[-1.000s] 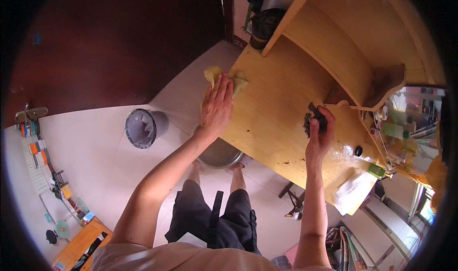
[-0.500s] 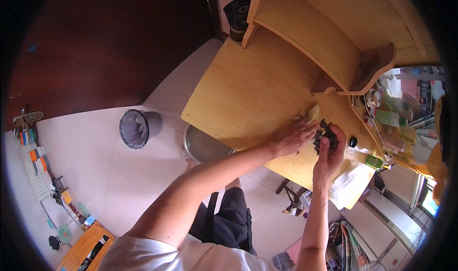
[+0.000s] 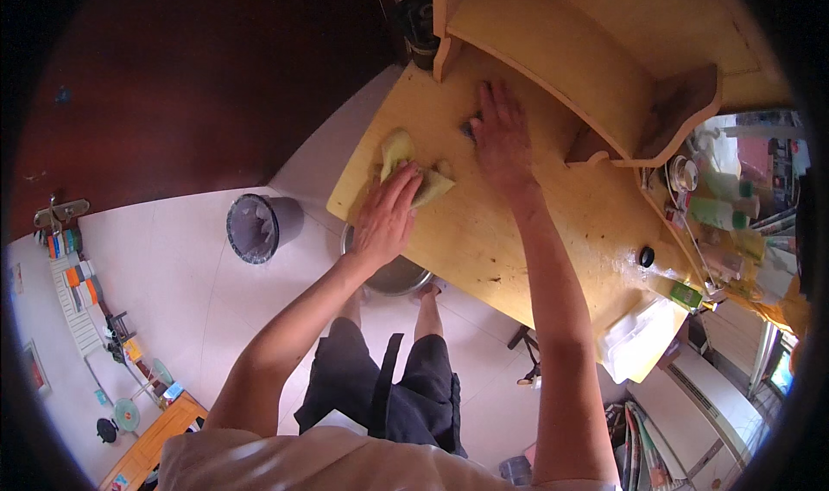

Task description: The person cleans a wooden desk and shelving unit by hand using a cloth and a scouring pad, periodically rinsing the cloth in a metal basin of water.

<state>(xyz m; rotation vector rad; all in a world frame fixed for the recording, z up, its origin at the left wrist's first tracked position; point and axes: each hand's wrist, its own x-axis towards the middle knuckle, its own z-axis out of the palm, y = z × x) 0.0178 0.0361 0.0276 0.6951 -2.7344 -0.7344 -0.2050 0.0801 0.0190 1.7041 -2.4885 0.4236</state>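
— Two bare hands on the desk (image 3: pixel 458 249). Position of the left hand (image 3: pixel 382 230)?

— Laid over a yellow cloth (image 3: pixel 434 188), near the left edge of the wood. Fingers extended, close together, tips on the fabric. Thumb out of clear sight; cannot tell of any clamp on it. Cloth crumpled, with folds out beyond the fingertips and to the right.

— Noted. And the right hand (image 3: pixel 504 145)?

— Farther up, just short of the shelf unit (image 3: pixel 553 63). Back of the hand uppermost, fingers outstretched and slightly apart, over a dark pad (image 3: pixel 470 128). Only a small part of it in view, on the thumb side. Grip: cannot tell.

— Rest of the surface?

— Dark specks here and there. To the right, a round black cap (image 3: pixel 646 256), a green packet (image 3: pixel 686 296) near it, and a white sheet (image 3: pixel 637 337) at the near right corner.

— Floor level?

— Metal basin (image 3: pixel 401 280), partly beneath the desk, by the feet. Farther left, a lined grey bin (image 3: pixel 287 219).
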